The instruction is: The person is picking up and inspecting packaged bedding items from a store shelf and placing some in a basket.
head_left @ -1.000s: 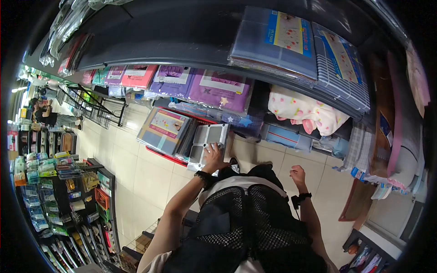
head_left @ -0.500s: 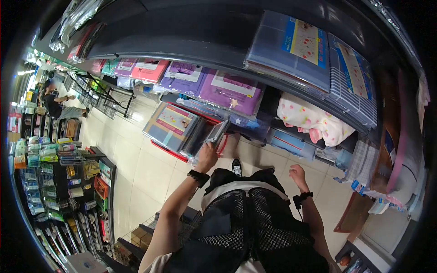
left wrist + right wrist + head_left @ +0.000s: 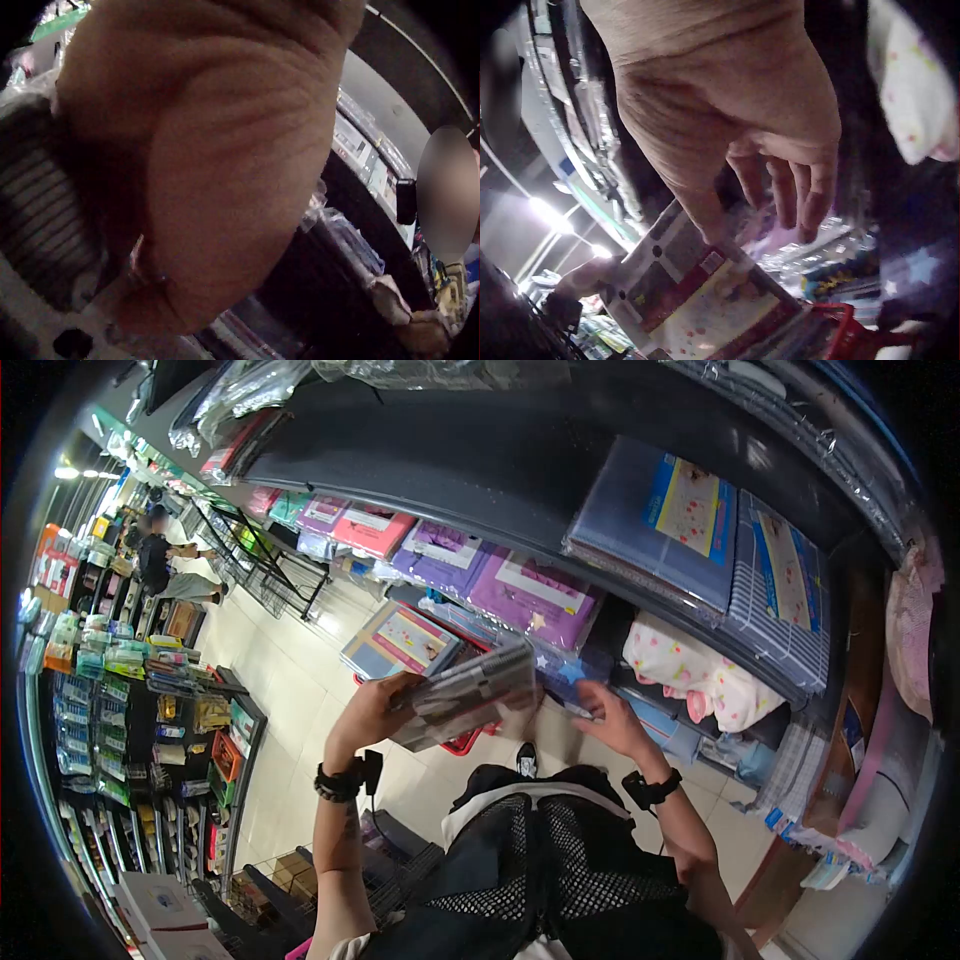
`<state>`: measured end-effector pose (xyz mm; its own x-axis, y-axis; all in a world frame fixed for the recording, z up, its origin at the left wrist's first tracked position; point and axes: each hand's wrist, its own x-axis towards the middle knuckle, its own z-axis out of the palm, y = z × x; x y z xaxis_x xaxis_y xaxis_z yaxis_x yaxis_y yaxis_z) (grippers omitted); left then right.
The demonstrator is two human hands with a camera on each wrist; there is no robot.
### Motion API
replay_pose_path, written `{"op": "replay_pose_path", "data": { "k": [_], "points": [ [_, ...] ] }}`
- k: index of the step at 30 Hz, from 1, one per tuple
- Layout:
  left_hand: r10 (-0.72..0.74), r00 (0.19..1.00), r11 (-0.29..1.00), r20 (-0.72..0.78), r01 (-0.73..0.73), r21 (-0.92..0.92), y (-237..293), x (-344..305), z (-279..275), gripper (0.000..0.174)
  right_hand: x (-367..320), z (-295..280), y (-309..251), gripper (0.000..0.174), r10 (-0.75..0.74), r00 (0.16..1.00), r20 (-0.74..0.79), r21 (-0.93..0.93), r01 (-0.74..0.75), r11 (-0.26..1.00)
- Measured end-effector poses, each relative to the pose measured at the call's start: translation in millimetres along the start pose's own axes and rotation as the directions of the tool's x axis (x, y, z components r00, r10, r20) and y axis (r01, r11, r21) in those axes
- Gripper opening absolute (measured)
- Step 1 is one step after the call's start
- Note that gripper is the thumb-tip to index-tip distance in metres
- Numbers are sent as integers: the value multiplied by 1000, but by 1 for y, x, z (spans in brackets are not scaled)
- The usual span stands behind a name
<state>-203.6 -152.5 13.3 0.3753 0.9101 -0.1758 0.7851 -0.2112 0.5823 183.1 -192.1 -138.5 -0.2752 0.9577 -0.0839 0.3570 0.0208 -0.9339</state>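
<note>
A flat grey-and-white checked package in clear wrap (image 3: 470, 695) is held up, tilted, in front of the body. My left hand (image 3: 370, 715) grips its left end; in the left wrist view that hand (image 3: 225, 157) fills much of the picture, its thumb against the package (image 3: 45, 195). At the package's right side, my right hand (image 3: 615, 725) has its fingers spread and slightly bent. In the right wrist view the right hand (image 3: 742, 112) is over the package (image 3: 712, 300), whose face shows a red and yellow label; whether the thumb touches it is unclear.
Below is a red basket (image 3: 465, 742) with a stack of packages (image 3: 400, 640). Shelves (image 3: 450, 510) with purple packs (image 3: 535, 595) and blue packs (image 3: 655, 525) run across the front. A goods rack (image 3: 140, 720) and another person (image 3: 165, 565) are at the left.
My left hand has lifted the package up from the basket and leftward, turning it over. My right hand has risen from beside the body toward the package, its fingers opening.
</note>
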Motion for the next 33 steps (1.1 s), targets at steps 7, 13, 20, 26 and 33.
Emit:
{"op": "replay_pose_path", "data": {
  "k": [7, 13, 20, 26, 33],
  "points": [
    [190, 972, 950, 142, -145, -276, 36, -6, -11, 45, 22, -35, -127, 74, -349, 919, 184, 8, 354, 935],
    [130, 979, 976, -155, -154, -152, 64, -10, 21, 47, -10, -55, -136, 47, -327, 921, 212, -158, 362, 919],
    [-61, 533, 982, -844, -119, -146, 100, -16, 81, 47, -37, -85, -127, 44, -335, 920, -206, 87, 358, 930],
    [-53, 760, 728, -648, -415, -546, 145, -15, 138, 100, -43, -100, -107, 59, -156, 868, -472, 515, 415, 750],
    [-142, 832, 570, -536, -374, -732, 177, -16, 156, 117, -43, -96, -95, 59, -91, 916, -392, 651, 346, 676]
  ]
}}
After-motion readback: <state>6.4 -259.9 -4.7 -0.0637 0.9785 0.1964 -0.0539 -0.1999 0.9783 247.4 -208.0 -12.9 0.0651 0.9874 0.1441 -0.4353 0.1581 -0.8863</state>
